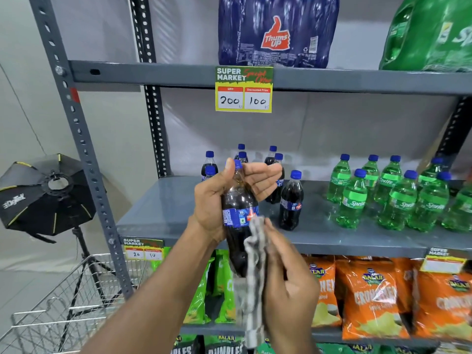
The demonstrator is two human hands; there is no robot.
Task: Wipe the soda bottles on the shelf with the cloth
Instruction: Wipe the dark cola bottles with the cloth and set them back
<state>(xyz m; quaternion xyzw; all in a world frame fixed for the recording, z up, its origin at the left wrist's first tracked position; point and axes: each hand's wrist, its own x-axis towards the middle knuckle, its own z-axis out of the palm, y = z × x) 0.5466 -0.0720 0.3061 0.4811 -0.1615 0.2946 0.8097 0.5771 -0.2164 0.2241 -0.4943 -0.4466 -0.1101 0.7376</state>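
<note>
My left hand [217, 198] grips a dark cola bottle [238, 213] with a blue cap and blue label, held upright in front of the middle shelf [166, 213]. My right hand [288, 282] presses a grey patterned cloth [251, 274] against the bottle's lower right side; the cloth hangs down below the hand. Several more dark cola bottles [291, 200] stand on the shelf behind, partly hidden by my left hand. A group of green Sprite bottles [393, 195] stands to the right on the same shelf.
Shrink-wrapped cola [278, 31] and Sprite [429, 34] packs sit on the top shelf above a price tag [244, 89]. Orange [370, 295] and green chip bags fill the shelf below. A wire shopping cart [63, 302] and a softbox light [43, 192] stand at the left.
</note>
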